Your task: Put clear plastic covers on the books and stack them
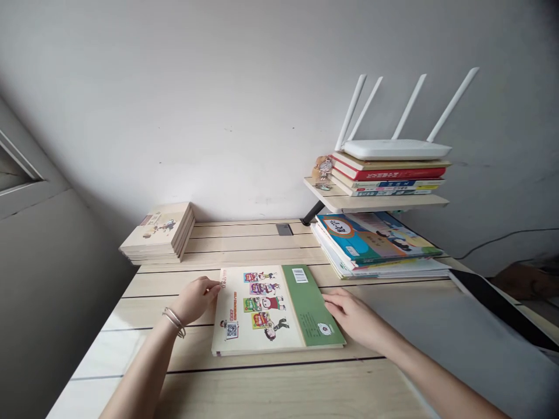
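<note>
A cream and green book lies flat on the wooden desk in front of me, its back cover up with a barcode, a QR code and cartoon figures. At its left edge, my left hand is closed, thumb and fingers gripping the upper part of that side. My right hand holds the opposite, green edge, with its fingertips against the side and part of the fingers hidden. The book rests between both hands, turned sideways to me. Two thin bangles circle my left wrist.
A stack of cream books stands at the back left. At the right, a pile of textbooks lies under a small raised shelf, which carries books and a white router. A grey sheet covers the desk's right side.
</note>
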`<state>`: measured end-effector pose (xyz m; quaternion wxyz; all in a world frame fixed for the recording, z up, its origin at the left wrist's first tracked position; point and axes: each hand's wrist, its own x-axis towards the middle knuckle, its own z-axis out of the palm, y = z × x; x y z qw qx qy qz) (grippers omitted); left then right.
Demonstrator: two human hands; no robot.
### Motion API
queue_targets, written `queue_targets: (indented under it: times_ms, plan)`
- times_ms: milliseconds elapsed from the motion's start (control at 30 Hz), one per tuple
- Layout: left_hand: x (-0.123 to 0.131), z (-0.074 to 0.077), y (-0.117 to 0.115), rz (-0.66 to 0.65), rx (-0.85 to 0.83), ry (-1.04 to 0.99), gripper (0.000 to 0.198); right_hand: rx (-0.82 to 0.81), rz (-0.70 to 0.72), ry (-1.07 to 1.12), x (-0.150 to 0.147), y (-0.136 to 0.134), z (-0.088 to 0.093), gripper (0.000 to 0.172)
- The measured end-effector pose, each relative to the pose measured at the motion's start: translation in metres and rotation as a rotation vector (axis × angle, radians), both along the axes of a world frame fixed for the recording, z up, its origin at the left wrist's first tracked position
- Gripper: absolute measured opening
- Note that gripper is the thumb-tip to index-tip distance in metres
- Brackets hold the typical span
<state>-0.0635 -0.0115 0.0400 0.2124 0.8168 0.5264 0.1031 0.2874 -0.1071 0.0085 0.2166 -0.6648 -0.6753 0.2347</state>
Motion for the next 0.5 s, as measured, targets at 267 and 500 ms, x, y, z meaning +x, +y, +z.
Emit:
queue_targets:
  times_ms: [267, 500]
  plan:
    - [0.002, -0.004, 0.001, 0.107, -0.080, -0.111, 0.038, 0.037, -0.105, 0.022, -0.005, 0.001, 0.014, 0.034]
    - [0.002, -0.004, 0.003, 0.117, -0.148, -0.111, 0.040, 0.050, -0.073, 0.489, -0.002, 0.024, 0.033, 0.053]
